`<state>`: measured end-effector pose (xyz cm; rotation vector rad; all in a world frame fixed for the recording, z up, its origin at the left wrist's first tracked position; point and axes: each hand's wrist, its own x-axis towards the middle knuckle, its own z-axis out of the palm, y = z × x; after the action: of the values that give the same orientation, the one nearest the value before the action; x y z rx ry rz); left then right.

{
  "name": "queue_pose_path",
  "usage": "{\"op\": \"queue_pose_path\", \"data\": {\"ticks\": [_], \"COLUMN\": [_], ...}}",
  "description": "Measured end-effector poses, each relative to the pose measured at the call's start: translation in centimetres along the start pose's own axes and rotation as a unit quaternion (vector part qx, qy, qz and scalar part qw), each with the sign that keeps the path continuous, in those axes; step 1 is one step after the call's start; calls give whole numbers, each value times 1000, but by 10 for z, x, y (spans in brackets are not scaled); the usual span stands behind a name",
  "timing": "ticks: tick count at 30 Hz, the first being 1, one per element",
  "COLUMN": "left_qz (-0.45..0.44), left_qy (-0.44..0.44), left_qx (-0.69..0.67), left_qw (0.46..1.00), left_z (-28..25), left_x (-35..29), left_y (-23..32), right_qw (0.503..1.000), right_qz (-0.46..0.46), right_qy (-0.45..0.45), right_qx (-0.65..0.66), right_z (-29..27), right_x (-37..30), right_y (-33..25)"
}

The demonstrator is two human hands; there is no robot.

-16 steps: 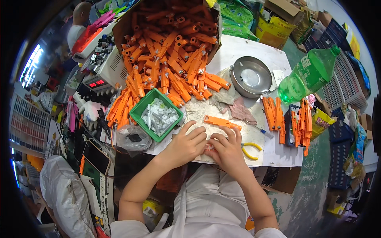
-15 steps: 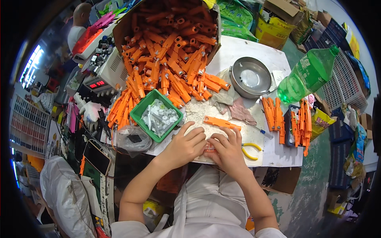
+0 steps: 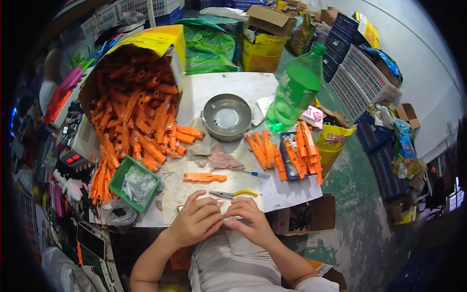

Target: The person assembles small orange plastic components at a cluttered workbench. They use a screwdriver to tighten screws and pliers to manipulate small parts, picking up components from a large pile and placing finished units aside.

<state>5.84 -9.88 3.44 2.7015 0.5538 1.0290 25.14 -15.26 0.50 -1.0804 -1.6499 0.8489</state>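
Note:
Close together at the table's front edge are my left hand (image 3: 196, 221) and my right hand (image 3: 250, 224). Fingers and thumbs on both are curled inward, and a tiny whitish piece seems to lie between the fingertips; its kind is too small to make out. Under my left fingers an orange plastic part (image 3: 220, 202) shows only at its ends. Just beyond my right hand lie yellow-handled pliers (image 3: 246, 192). Farther up the board rests an orange plastic shell (image 3: 204, 177). A green tray (image 3: 156, 187) of whitish small plastic parts stands left of my left hand.
An overturned yellow carton (image 3: 168, 38) spills orange parts at the back left. A metal bowl (image 3: 209, 127), a cloth (image 3: 224, 158) and a screwdriver (image 3: 257, 173) lie past the shell. At right are a green bottle (image 3: 297, 87) and stacked orange parts (image 3: 304, 151).
The view has swung right, so the table sits farther left in it. My fingers have drawn in from lying over the orange part to meeting at their tips. The pliers now show more fully.

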Motion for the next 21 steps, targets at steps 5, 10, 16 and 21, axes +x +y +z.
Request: {"op": "queue_pose_path", "data": {"ticks": [5,10,16,21], "left_qz": [88,117,-7,-69], "left_qy": [-6,-15,69,77], "left_qx": [-42,-111,-7,76], "left_qw": [995,987,998,992], "left_z": [30,64,126,160], "left_x": [36,76,166,180], "left_y": [15,30,-20,-22], "right_qw": [981,941,920,920], "right_qz": [120,130,71,109], "right_qy": [-12,228,350,358], "right_qx": [153,216,158,112], "right_z": [-47,-87,-95,-84], "right_x": [-21,-44,-62,-74], "right_y": [10,15,5,1]}}
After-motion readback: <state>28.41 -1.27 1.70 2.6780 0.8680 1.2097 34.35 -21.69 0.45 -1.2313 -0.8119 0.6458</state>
